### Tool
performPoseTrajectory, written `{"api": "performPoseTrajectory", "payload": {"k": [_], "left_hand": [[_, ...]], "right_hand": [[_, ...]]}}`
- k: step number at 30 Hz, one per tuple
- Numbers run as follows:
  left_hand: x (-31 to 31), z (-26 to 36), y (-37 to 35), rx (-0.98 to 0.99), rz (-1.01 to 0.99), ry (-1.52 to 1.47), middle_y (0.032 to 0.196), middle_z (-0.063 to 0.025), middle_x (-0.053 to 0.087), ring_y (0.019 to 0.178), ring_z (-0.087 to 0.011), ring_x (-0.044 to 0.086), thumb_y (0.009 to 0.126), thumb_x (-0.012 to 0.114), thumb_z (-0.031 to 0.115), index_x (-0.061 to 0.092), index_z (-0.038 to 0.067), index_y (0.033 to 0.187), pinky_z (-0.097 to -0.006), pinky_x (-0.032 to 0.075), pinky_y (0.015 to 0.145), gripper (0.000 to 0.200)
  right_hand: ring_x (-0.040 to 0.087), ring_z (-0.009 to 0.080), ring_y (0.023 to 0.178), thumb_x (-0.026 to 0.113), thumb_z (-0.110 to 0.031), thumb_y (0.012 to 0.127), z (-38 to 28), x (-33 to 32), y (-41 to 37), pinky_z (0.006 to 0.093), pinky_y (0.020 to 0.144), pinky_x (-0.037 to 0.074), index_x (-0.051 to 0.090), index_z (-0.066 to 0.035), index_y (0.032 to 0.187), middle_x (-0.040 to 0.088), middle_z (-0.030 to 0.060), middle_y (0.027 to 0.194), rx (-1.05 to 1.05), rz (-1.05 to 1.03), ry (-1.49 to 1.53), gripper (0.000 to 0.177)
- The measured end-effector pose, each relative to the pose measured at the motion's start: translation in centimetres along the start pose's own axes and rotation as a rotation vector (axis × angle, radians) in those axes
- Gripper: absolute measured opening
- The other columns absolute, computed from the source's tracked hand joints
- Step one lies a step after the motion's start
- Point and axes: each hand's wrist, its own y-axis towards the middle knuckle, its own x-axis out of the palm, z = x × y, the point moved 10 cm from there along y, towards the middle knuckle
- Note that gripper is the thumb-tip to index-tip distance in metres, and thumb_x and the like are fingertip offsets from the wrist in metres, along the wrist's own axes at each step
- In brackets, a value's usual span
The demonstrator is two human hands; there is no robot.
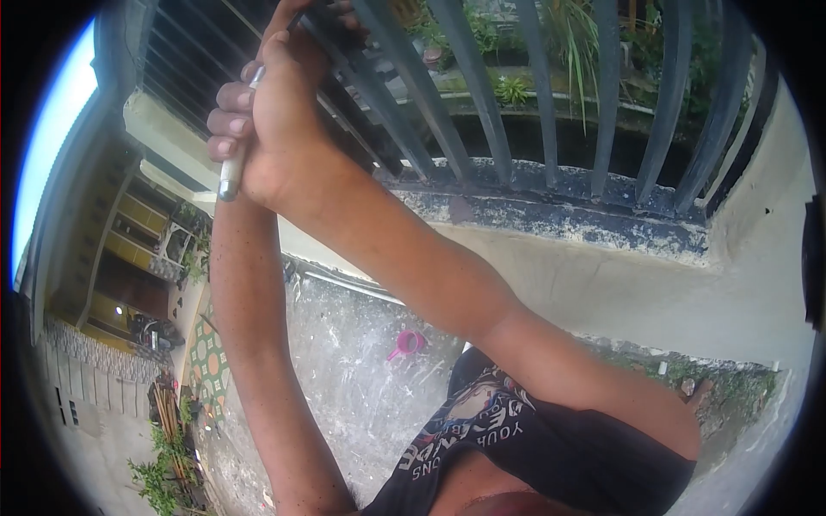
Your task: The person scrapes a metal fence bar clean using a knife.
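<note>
My right hand point(262, 107) is closed round a slim white handle point(231, 176) with a silver end; its fingertips press the handle against the palm. What is at the handle's upper end cannot be made out. My left forearm point(249, 292) rises behind my right wrist. Partly hidden behind my right hand, my left hand point(318, 47) is at the top edge, its fingers round a dark bar of the metal railing point(482, 95).
Below the railing runs a ledge point(559, 215) with peeling paint, on a pale wall point(602, 292). A pink dipper point(407, 344) lies on the grey concrete floor point(335, 344). Green plants point(512, 90) show beyond the bars. A building point(129, 249) stands at the left.
</note>
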Motion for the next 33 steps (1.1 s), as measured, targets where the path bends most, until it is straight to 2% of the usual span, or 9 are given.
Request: {"api": "performPoseTrajectory", "payload": {"k": [2, 5, 8, 10, 17, 25, 31, 32, 33], "left_hand": [[0.2, 0.3, -0.2, 0.001, 0.002, 0.013, 0.126, -0.0114, 0.068, 0.124, -0.0261, 0.061, 0.106, 0.045, 0.04, 0.059, 0.004, 0.132, -0.0462, 0.036, 0.115, 0.047], [-0.1, -0.1, -0.2, -0.002, 0.008, 0.02, 0.126, -0.0113, 0.068, 0.124, -0.026, 0.061, 0.106, 0.045, 0.04, 0.059, 0.004, 0.132, -0.0463, 0.036, 0.115, 0.047], [-3.0, 1.1, 0.1, 0.0, 0.007, 0.024, 0.125, -0.0112, 0.068, 0.124, -0.0258, 0.061, 0.106, 0.045, 0.04, 0.059, 0.004, 0.132, -0.0464, 0.036, 0.115, 0.047], [-2.2, 0.5, 0.4, 0.001, 0.006, 0.032, 0.125, -0.0112, 0.069, 0.124, -0.0257, 0.061, 0.106, 0.045, 0.04, 0.059, 0.004, 0.132, -0.0464, 0.036, 0.115, 0.047], [-0.4, 0.6, 0.6, -0.054, 0.035, 0.055, 0.127, -0.0103, 0.067, 0.126, -0.024, 0.059, 0.103, 0.047, 0.046, 0.059, 0.004, 0.132, -0.0474, 0.035, 0.116, 0.052], [-4.3, -0.7, -0.3, -0.122, 0.28, -0.046, 0.127, -0.0101, 0.068, 0.125, -0.0223, 0.058, 0.1, 0.05, 0.049, 0.06, 0.004, 0.131, -0.0461, 0.035, 0.115, 0.055], [-7.3, -3.3, -2.0, -0.015, 0.479, -1.187, 0.152, -0.0162, 0.044, 0.144, -0.0178, 0.037, 0.102, 0.04, 0.016, 0.041, 0.003, 0.148, -0.0299, 0.031, 0.118, 0.048], [-8.2, -3.5, -2.1, -0.019, 0.479, -1.191, 0.152, -0.0162, 0.044, 0.144, -0.0178, 0.037, 0.102, 0.04, 0.016, 0.041, 0.003, 0.148, -0.0299, 0.031, 0.118, 0.048], [-9.9, -1.9, -2.0, -0.06, 0.261, -0.31, 0.152, -0.0155, 0.043, 0.144, -0.0177, 0.037, 0.101, 0.042, 0.019, 0.041, 0.002, 0.148, -0.0307, 0.032, 0.117, 0.05]], "right_hand": [[0.036, 0.0088, 0.048, 0.04, -0.061, 0.105, 0.0, -0.1, -0.4, 0.0276, 0.045, 0.031, 0.041, -0.022, 0.086, 0.036, -0.007, 0.06, 0.009, -0.068, 0.023, 0.043], [0.036, 0.0089, 0.047, 0.04, -0.062, 0.104, -0.5, -1.1, -0.9, 0.027, 0.044, 0.031, 0.041, -0.023, 0.086, 0.036, -0.0069, 0.06, -0.046, 0.09, -0.114, 0.044], [0.036, 0.009, 0.047, 0.041, -0.065, 0.103, 0.1, 0.4, -0.7, 0.0267, 0.044, 0.03, 0.041, -0.023, 0.086, 0.035, -0.0069, 0.059, 0.0, 0.055, 0.048, 0.046], [0.037, 0.0093, 0.047, 0.042, -0.067, 0.102, -0.6, 1.2, -1.9, 0.027, 0.046, 0.031, 0.041, -0.023, 0.085, 0.035, -0.0067, 0.058, -0.02, 0.132, -0.131, 0.047], [0.038, 0.0085, 0.048, 0.035, -0.065, 0.105, -0.4, -1.0, -2.0, 0.0271, 0.046, 0.032, 0.04, -0.021, 0.09, 0.036, -0.0068, 0.061, 0.002, 0.125, -0.136, 0.046], [0.038, 0.0091, 0.048, 0.04, -0.062, 0.104, -0.3, -1.0, -2.2, 0.0288, 0.048, 0.034, 0.041, -0.022, 0.091, 0.038, -0.0075, 0.061, 0.004, 0.136, -0.157, 0.042], [0.039, 0.0091, 0.049, 0.039, -0.062, 0.105, -0.2, -3.2, 0.4, 0.0281, 0.047, 0.034, 0.04, -0.022, 0.095, 0.037, -0.0072, 0.062, -0.002, 0.052, -0.014, 0.041], [0.038, 0.009, 0.049, 0.038, -0.062, 0.105, -0.2, -2.7, 0.7, 0.0281, 0.047, 0.034, 0.039, -0.022, 0.096, 0.037, -0.0071, 0.062, -0.007, 0.035, -0.008, 0.041], [0.038, 0.0089, 0.049, 0.038, -0.062, 0.105, -0.3, -1.9, 0.8, 0.0282, 0.047, 0.034, 0.039, -0.022, 0.097, 0.037, -0.007, 0.062, -0.01, 0.017, -0.004, 0.041]]}}
